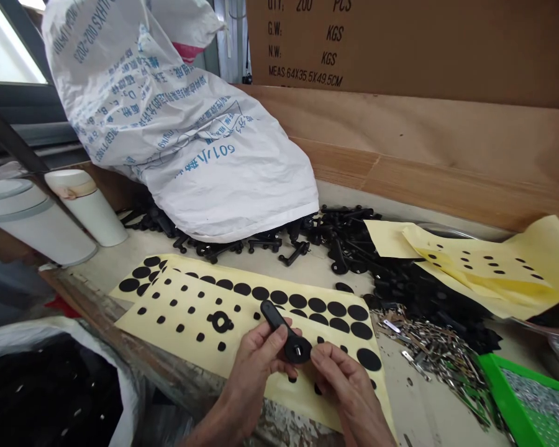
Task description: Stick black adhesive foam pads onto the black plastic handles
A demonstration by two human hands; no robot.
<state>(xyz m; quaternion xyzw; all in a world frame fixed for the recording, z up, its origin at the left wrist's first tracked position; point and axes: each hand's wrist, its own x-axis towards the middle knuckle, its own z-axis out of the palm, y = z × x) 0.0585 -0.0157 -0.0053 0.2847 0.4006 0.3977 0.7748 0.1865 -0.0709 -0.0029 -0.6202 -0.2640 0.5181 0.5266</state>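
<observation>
My left hand (261,357) grips a black plastic lever (275,318) by its arm, thumb on top. The lever's wide round end, with a small metal piece in its centre, points toward my right hand (347,385). My right thumb and forefinger pinch at the edge of that end; the other fingers curl underneath. Below both hands lies a yellow sheet (235,357) of small black dots, overlapping another yellow sheet (369,300) with large black round stickers. A black ring-shaped part with side tabs (222,321) rests on the dotted sheet.
Black levers (340,248) are heaped behind the sheets, partly under a white woven sack (242,180). Thin metal strips (440,354) and a green tray (507,385) of small metal pieces sit right. Two pale flasks (90,208) stand left, above a bag of black parts (46,391).
</observation>
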